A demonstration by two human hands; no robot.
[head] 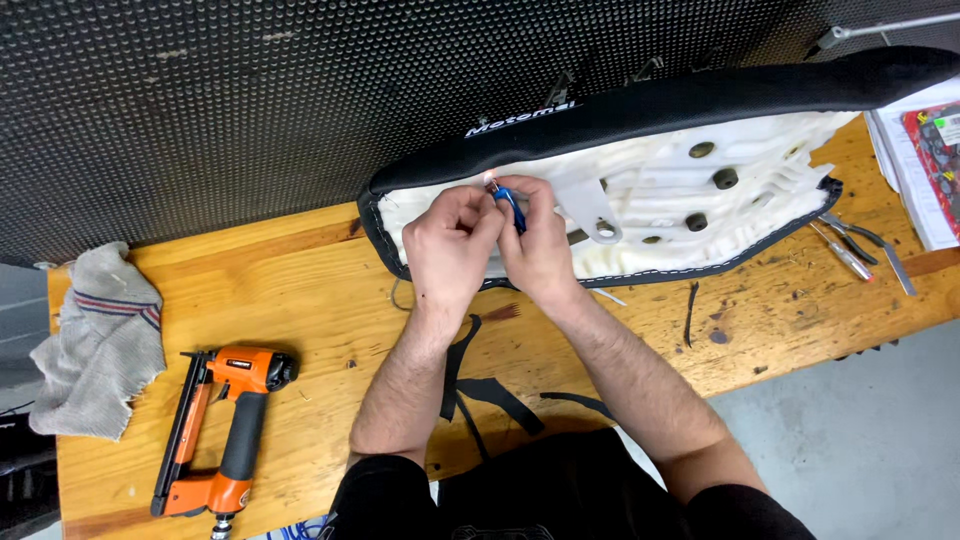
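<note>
An upturned motorcycle seat (700, 170) lies on the wooden bench (300, 290), its white plastic base up and its black cover folded round the edge. Both hands meet over the seat's left end. My right hand (540, 245) grips a small blue lighter (508, 205), with a tiny flame showing at its top near the cover's edge. My left hand (450, 245) is pinched right beside it, fingertips against the lighter and the black cover edge; whether it grips either one I cannot tell.
An orange and black staple gun (225, 430) lies at the front left. A grey rag (95, 340) sits at the left end. Black cover offcuts (490, 390) lie near me. Pliers (865, 240) and papers (925, 150) are at the right. A perforated dark panel (250, 100) backs the bench.
</note>
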